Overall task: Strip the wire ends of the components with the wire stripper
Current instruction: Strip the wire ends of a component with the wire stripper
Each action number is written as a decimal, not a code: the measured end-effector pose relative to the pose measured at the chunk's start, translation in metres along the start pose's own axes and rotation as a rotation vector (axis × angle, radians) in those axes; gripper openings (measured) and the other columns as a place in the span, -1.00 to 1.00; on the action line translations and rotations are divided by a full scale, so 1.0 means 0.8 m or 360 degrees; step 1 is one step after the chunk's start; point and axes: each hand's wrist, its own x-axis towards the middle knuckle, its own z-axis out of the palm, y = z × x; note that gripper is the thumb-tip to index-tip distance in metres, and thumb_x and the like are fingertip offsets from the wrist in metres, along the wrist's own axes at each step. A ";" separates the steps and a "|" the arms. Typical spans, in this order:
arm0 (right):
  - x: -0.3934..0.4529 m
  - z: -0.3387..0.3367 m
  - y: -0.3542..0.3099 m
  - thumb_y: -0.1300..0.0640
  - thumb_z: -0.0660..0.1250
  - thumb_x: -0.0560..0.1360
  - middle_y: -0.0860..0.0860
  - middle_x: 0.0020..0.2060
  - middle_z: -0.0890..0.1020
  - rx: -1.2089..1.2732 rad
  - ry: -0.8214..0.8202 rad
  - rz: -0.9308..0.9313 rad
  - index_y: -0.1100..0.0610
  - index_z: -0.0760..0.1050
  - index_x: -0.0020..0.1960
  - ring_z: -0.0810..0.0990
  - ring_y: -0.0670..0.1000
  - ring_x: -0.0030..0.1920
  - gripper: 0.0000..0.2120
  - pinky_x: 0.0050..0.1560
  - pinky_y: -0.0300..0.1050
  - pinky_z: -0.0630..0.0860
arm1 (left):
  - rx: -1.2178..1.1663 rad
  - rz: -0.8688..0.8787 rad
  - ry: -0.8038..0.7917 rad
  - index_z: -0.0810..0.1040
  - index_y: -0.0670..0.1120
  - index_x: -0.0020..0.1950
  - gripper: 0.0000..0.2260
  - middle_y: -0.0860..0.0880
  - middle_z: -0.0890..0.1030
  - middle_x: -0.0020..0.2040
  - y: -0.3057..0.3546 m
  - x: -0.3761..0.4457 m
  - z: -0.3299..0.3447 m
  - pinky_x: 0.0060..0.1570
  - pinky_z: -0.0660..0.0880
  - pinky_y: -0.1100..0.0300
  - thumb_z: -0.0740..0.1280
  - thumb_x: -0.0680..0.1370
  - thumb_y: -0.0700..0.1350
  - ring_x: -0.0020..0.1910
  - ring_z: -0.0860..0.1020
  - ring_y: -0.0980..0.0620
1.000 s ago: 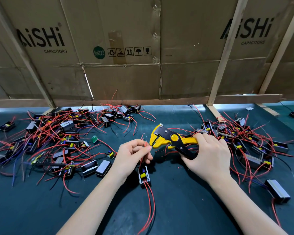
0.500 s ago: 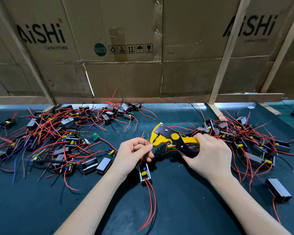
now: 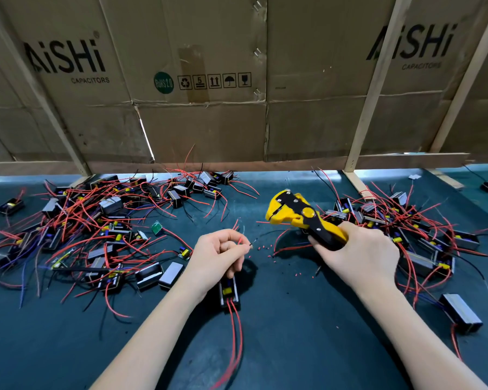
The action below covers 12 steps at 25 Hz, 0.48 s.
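1. Left hand (image 3: pixel 221 253) at centre of view, fingers curled, pinching thin wire (image 3: pixel 247 244) between thumb and forefinger; wire tip poking out toward 3 o'clock, dark at the very end.
2. Component (image 3: pixel 229 291) directly under left hand at its 6 o'clock, partly hidden by the palm; black body, yellow part on top, two red leads (image 3: pixel 237 333) trailing toward 6 o'clock off the bottom edge.
3. Right hand (image 3: pixel 361 254) at 3 o'clock of left hand, clenched around handles of wire stripper (image 3: pixel 302 218).
4. Stripper head yellow and black, pointing toward 10 o'clock from right hand, raised above tabletop (image 3: pixel 293 319); head apart from the pinched wire tip, lying at 1 o'clock of it. Open or closed state of stripper head: cannot tell.
5. Small red insulation bits (image 3: pixel 265 247) scattered on tabletop between the two hands.
6. Large heap of components (image 3: pixel 96 220) with red, black and blue leads at 9 to 11 o'clock of left hand, well apart from it.
7. Second heap (image 3: pixel 423 235) at 3 o'clock, just behind and beside right hand.
8. Single grey-topped component (image 3: pixel 461 312) lying alone at 4 o'clock of right hand.
9. Cardboard wall (image 3: pixel 209 122) printed "AiSHi CAPACITORS" at 12 o'clock, braced by wooden slats (image 3: pixel 369 102).
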 end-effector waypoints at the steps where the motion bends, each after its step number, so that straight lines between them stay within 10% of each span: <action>1: 0.002 -0.002 0.005 -0.31 0.51 0.23 0.07 -0.52 0.51 0.0015 0.0017 0.0061 0.08 0.54 -0.35 0.59 0.22 -0.37 -0.55 -0.36 -0.14 0.27 | 0.0015 -0.0019 0.0013 0.59 -0.18 -0.12 -0.93 0.00 0.46 -0.54 0.000 0.000 0.001 -0.56 0.27 0.36 0.34 0.56 -0.27 -0.58 0.30 0.13; 12: -0.001 -0.012 -0.005 -0.31 0.50 0.25 -0.12 -0.38 0.40 0.0127 -0.0055 0.0046 0.01 0.55 -0.13 0.61 0.16 -0.24 -0.57 -0.32 -0.15 0.24 | 0.0184 -0.0202 -0.0174 0.57 -0.12 -0.21 -0.85 0.05 0.41 -0.43 0.002 -0.002 -0.007 -0.46 0.22 0.42 0.34 0.56 -0.27 -0.46 0.29 0.15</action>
